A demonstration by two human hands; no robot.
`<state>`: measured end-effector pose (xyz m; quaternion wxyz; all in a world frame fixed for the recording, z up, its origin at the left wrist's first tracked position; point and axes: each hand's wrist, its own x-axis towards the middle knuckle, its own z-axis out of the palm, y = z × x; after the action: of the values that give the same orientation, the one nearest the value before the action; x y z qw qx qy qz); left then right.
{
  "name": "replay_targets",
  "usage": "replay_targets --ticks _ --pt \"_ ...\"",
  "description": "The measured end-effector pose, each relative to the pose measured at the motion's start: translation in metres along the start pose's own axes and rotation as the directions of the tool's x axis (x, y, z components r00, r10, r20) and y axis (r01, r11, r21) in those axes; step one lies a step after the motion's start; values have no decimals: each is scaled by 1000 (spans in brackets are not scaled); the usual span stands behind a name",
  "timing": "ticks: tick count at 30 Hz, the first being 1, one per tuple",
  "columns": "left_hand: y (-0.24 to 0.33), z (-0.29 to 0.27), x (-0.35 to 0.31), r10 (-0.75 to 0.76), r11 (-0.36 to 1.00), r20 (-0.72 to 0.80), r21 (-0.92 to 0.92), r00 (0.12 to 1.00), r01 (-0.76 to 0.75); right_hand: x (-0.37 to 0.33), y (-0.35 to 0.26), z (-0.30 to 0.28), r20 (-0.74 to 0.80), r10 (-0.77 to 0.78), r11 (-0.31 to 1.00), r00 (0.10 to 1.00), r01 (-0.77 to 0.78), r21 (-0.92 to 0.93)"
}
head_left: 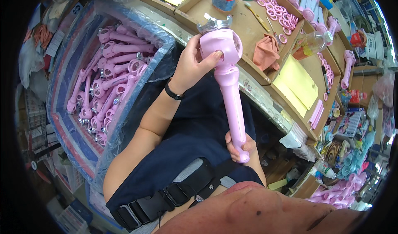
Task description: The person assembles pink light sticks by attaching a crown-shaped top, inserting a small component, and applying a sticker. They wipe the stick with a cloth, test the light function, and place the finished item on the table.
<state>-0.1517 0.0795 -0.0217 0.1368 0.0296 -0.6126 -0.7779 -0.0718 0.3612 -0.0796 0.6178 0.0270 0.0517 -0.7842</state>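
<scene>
A pink toy wand (230, 97) slants across the middle of the view, its round hollow head up and its knobbed handle end toward me. On top of the head sits a shiny silver crown piece (214, 24). My left hand (198, 62) grips the wand's head from the left, the thumb pressed on its front face. Around the lower handle, just above the knob, my right hand (241, 146) is closed. The fingers of my left hand behind the head are partly hidden.
To the left, a plastic-lined striped bin (163, 60) holds many pink wands (120, 74). Ahead, a bench with wooden trays (232, 39) carries pink rings (280, 12), an orange cloth (266, 51), yellow paper (295, 84), a brush (257, 16) and a clear bottle (313, 43).
</scene>
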Motion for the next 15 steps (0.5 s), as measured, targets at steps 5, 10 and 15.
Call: replay_targets --ticks 5,10,15 --pt "-20 -10 -1 -3 932 126 -358 992 49 11 -3 3 119 32 993 992 -45 109" --pt "-35 -15 1 65 730 158 -681 985 61 17 -20 40 -114 -35 963 993 3 -268" --pt "-19 -3 -10 133 953 -253 -234 958 -194 27 -9 78 -407 -617 115 674 -435 -893"
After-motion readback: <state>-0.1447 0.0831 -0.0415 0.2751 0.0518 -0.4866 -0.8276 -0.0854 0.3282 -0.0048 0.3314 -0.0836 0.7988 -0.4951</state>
